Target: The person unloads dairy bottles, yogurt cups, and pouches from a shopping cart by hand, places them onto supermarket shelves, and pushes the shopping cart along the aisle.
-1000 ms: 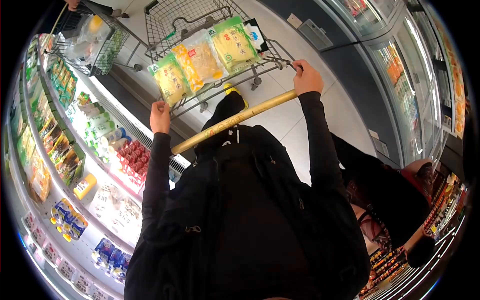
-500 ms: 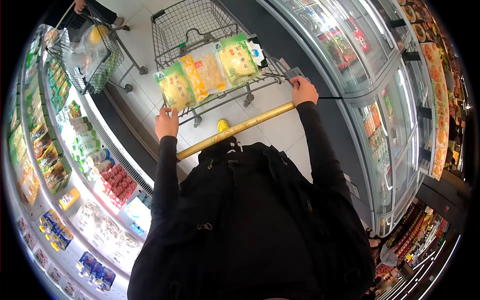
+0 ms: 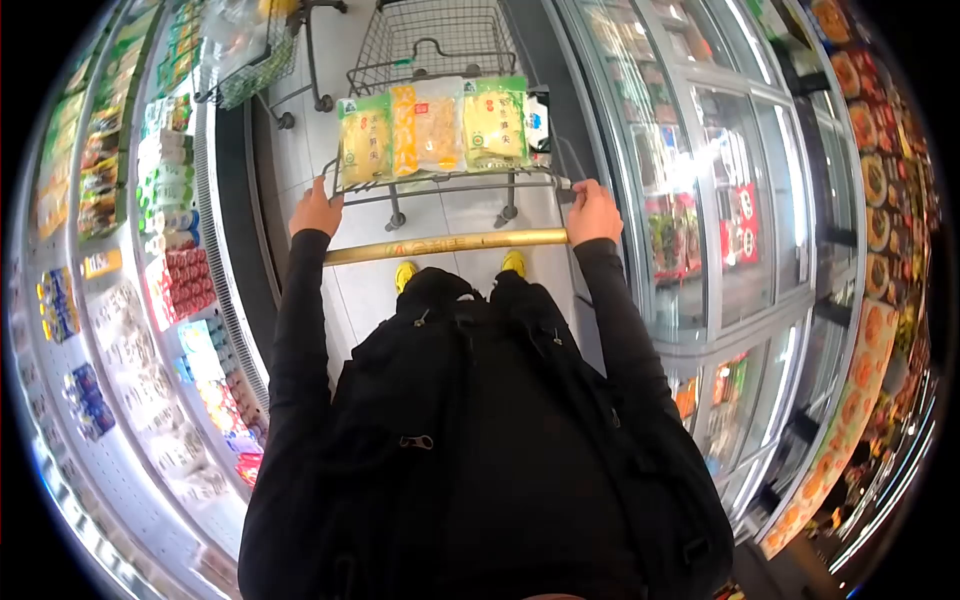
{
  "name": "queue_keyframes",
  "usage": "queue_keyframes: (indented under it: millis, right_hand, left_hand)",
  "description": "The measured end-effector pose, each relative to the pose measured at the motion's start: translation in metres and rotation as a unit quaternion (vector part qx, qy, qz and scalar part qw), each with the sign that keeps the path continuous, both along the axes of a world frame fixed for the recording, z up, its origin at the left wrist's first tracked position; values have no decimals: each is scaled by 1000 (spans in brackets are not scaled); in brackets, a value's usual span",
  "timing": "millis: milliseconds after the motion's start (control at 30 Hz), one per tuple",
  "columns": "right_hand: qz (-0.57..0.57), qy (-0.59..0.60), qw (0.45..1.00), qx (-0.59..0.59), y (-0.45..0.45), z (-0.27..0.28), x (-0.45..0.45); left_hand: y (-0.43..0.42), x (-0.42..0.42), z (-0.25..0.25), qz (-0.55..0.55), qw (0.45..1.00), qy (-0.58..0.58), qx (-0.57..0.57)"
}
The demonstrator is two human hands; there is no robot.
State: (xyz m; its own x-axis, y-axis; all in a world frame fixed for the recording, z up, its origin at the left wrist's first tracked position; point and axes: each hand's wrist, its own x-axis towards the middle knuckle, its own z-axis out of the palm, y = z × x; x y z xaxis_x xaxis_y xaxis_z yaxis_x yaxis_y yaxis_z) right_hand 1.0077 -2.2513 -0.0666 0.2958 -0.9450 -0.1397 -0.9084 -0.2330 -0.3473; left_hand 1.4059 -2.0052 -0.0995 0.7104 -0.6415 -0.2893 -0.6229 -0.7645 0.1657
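My left hand point(image 3: 316, 210) is closed around the left side bar of a shopping cart, just ahead of its yellow handle point(image 3: 450, 244). On the opposite side my right hand point(image 3: 595, 212) grips the cart's right side bar, fingers curled over it. In front of both hands, a green-and-clear food packet point(image 3: 366, 140), an orange-and-clear packet point(image 3: 428, 128) and another green-edged packet point(image 3: 496, 125) lie side by side on the cart's upper rack. A dark package point(image 3: 539, 120) shows at their right end. Beyond them is the wire basket point(image 3: 440, 35).
A second shopping cart point(image 3: 250, 60) with bagged goods stands ahead on the left. Lit refrigerated shelves point(image 3: 120, 330) line the left side. Glass-door freezers point(image 3: 700, 180) run along the right. Tiled floor point(image 3: 355, 215) lies between.
My cart has swung to face straighter along the aisle, with both hands still on it. The other cart now sits higher in view, and both my yellow shoes show.
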Motion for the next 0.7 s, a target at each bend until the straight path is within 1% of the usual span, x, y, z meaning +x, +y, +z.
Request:
queue_keyframes:
  millis: [33, 67, 100, 167, 200, 233, 300, 333, 400, 433, 467, 567, 700]
  right_hand:
    - [12, -22, 1000, -11, -15, -3, 3]
    - [60, -63, 994, -66, -25, -8, 4]
    - [71, -67, 993, -61, -36, -12, 4]
    - [162, -107, 969, -151, -59, -20, 5]
    - [169, -88, 973, -131, -68, -3, 11]
    - [174, -92, 971, -133, -78, 1, 13]
    - [204, -13, 977, -58, -98, 3, 14]
    - [225, -69, 963, -128, -109, -9, 14]
    - [233, -62, 962, -128, -132, -13, 17]
    - [240, -51, 961, -125, -140, -3, 28]
    - [233, -75, 960, -136, -150, -10, 33]
    - [235, -48, 964, -119, -184, -16, 48]
    - [231, -45, 965, -112, -229, -21, 77]
  left_hand:
    - [-7, -9, 12, 35, 998, 0, 46]
    - [-1, -12, 11, 36, 997, -23, 65]
    - [-1, -20, 7, 48, 996, -25, 70]
    - [-5, -34, -1, 95, 994, -31, 40]
    - [-16, -40, 15, 118, 991, -48, 28]
    - [-29, -43, 18, 124, 991, -51, 27]
    - [-51, -50, 19, 164, 985, -56, 0]
    - [-62, -53, 19, 168, 984, -55, 0]
    - [-84, -54, 19, 174, 983, -66, -11]
    - [-93, -46, 28, 177, 982, -59, -11]
    - [-102, -43, 30, 180, 982, -58, -9]
    - [-129, -30, 18, 177, 982, -63, -17]
    - [-172, -12, 15, 197, 977, -70, -46]
